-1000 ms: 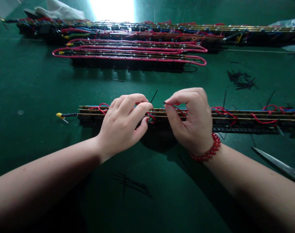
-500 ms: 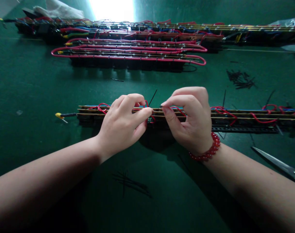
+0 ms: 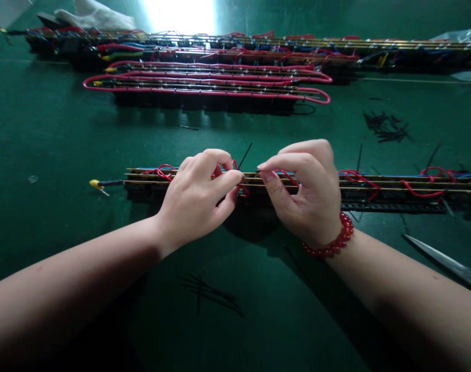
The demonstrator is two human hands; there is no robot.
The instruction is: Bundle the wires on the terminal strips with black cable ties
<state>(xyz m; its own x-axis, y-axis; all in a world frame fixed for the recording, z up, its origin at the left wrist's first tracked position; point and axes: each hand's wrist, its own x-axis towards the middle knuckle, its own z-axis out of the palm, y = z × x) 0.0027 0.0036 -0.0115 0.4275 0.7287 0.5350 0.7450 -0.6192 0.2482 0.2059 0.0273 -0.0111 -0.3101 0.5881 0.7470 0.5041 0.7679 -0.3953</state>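
Note:
A long dark assembly with brass-coloured rails [image 3: 390,185] and red wires [image 3: 359,177] lies across the green table. Over its left part, my left hand [image 3: 200,194] has thumb and fingers closed at a red wire; what lies between the fingertips is hidden. A thin black tie [image 3: 245,155] sticks up just beside those fingertips. To the right, my right hand [image 3: 305,188], with a red bead bracelet [image 3: 332,244] at the wrist, pinches a small black piece [image 3: 258,171] between thumb and forefinger, just above the rails.
Behind stand finished-looking rows of wired assemblies [image 3: 219,77]. Loose black ties lie in one pile [image 3: 386,126] at the back right and another [image 3: 212,294] near the front. Scissors [image 3: 444,261] rest at the right, and a white cloth [image 3: 95,18] at the back left.
The whole view has shifted very slightly. Both hands keep nearly the same pose at the assembly, with the left fingers moved a touch near the red wire.

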